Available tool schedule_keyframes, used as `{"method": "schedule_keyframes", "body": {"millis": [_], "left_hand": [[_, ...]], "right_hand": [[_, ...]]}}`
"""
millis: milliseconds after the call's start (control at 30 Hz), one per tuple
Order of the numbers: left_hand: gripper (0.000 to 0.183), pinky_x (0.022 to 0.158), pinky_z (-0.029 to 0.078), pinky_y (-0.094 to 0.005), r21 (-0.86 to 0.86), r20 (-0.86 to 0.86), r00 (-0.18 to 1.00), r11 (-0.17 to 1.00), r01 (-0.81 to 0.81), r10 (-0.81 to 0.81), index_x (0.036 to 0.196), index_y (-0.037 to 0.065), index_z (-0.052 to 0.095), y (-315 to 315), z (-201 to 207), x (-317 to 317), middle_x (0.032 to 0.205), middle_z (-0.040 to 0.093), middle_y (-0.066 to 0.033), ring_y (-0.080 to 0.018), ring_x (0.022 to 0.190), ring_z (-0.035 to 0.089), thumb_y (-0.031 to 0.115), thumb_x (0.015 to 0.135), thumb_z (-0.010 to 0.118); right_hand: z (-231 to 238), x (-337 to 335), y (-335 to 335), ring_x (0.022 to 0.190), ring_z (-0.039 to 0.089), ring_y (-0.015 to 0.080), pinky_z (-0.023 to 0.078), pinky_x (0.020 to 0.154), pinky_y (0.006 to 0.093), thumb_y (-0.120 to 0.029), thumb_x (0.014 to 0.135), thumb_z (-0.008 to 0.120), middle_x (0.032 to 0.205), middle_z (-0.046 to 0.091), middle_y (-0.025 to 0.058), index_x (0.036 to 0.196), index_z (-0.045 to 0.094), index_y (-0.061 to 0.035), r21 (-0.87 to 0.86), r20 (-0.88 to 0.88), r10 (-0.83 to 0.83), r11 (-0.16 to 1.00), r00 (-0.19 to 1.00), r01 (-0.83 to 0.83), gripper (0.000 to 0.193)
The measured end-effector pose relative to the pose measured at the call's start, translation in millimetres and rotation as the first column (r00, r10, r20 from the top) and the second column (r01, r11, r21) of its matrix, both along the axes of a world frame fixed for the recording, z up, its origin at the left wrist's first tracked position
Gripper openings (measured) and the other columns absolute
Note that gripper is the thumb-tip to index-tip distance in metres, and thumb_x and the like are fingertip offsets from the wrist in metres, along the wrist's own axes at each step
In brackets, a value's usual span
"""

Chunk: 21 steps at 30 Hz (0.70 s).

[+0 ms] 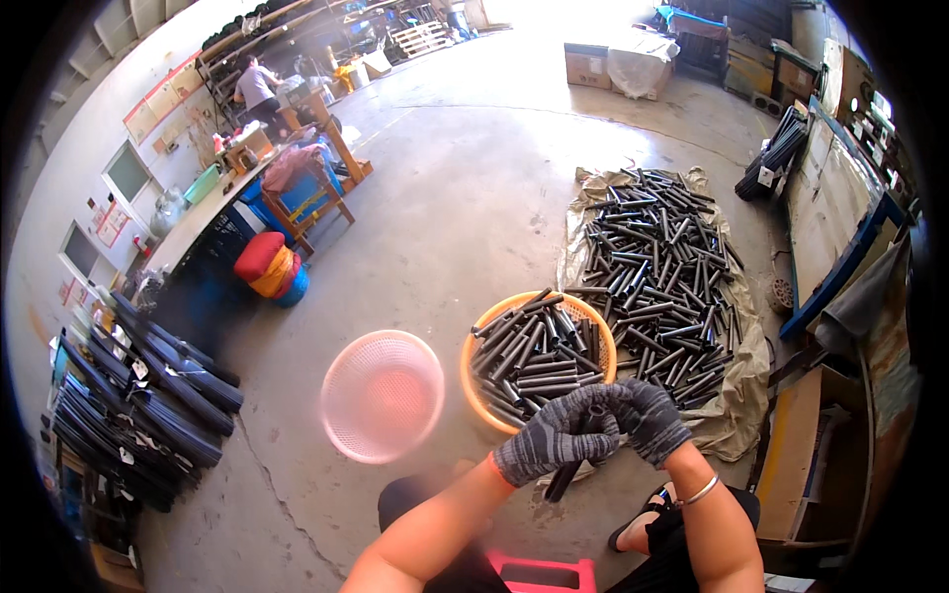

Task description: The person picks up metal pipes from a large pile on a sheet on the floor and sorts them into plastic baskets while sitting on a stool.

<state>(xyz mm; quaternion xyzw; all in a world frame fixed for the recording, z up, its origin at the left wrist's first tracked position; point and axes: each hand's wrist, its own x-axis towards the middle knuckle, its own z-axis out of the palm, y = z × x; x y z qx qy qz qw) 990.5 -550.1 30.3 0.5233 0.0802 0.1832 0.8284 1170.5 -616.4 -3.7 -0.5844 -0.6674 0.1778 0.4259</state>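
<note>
My left hand (559,436), in a grey striped knit glove with an orange cuff, is closed; a short black tube (563,481) sticks out below it, tilted. Against its fingertips rests my right hand (649,421), gloved alike, with its fingers curled in; whatever they pinch is hidden. Just beyond both hands stands an orange plastic basket (469,387) heaped with short black tubes (544,346). To the right, a large pile of similar tubes (657,277) covers a tan sheet (748,381) on the floor.
A pink mesh basket (383,396) stands left of the orange one. Bundles of long black tubes (148,395) lie at far left. A red-topped stool (269,265) stands by the workbench (203,225). A cardboard box (806,455) is at right. Another person (259,91) works far back.
</note>
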Motion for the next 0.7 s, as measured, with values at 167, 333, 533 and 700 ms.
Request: {"method": "schedule_keyframes", "body": {"millis": [167, 333, 533, 700], "left_hand": [[0.036, 0.059, 0.049, -0.0218, -0.12, -0.039, 0.997, 0.991, -0.065, 0.061, 0.12, 0.007, 0.052, -1.7, 2.9, -4.5, 0.085, 0.057, -0.0006, -0.0081, 0.068, 0.057, 0.005, 0.085, 0.062], [0.025, 0.057, 0.052, -0.022, -0.094, -0.036, 0.994, 0.989, -0.11, 0.107, 0.111, 0.006, 0.056, 2.9, 3.9, -4.7, 0.082, 0.058, -0.0009, -0.009, 0.062, 0.058, 0.005, 0.087, 0.059], [0.02, 0.061, 0.05, -0.0223, 0.097, -0.064, 0.997, 0.994, -0.043, 0.05, 0.106, 0.007, 0.056, -3.9, -10.1, -0.2, 0.078, 0.059, -0.001, -0.0083, 0.066, 0.057, 0.014, 0.088, 0.061], [0.021, 0.06, 0.05, -0.0223, -0.025, -0.097, 0.995, 0.999, -0.037, 0.035, 0.106, 0.006, 0.056, 5.8, -6.0, -4.2, 0.081, 0.06, -0.0025, -0.0098, 0.066, 0.059, 0.013, 0.087, 0.063]], "right_hand": [[25.0, 27.0, -2.4, 0.047, 0.047, 0.0073, 0.041, 0.04, 0.0218, -0.017, 0.091, 0.052, 0.063, 0.051, -0.0036, 0.074, 0.051, -0.0141, -0.436, -0.89, -0.442, 0.897, 0.113, 0.072, 0.017], [-16.4, 139.8, -29.4, 0.075, 0.064, 0.0097, 0.054, 0.06, 0.023, -0.024, 0.092, 0.056, 0.089, 0.066, 0.0013, 0.105, 0.059, -0.0097, -0.28, -0.944, -0.173, 0.87, -0.281, 0.407, 0.019], [32.3, -12.0, -26.4, 0.113, 0.051, 0.0194, 0.041, 0.097, 0.0324, -0.013, 0.075, 0.074, 0.123, 0.053, 0.0113, 0.13, 0.044, -0.0008, -0.019, -0.436, 0.229, 0.965, 0.87, -0.263, 0.064], [23.3, 12.2, -28.9, 0.065, 0.059, 0.0121, 0.05, 0.062, 0.0262, -0.019, 0.088, 0.063, 0.076, 0.063, 0.0041, 0.093, 0.064, 0.001, -0.436, -0.779, -0.089, 0.788, 0.62, -0.435, 0.021]]}}
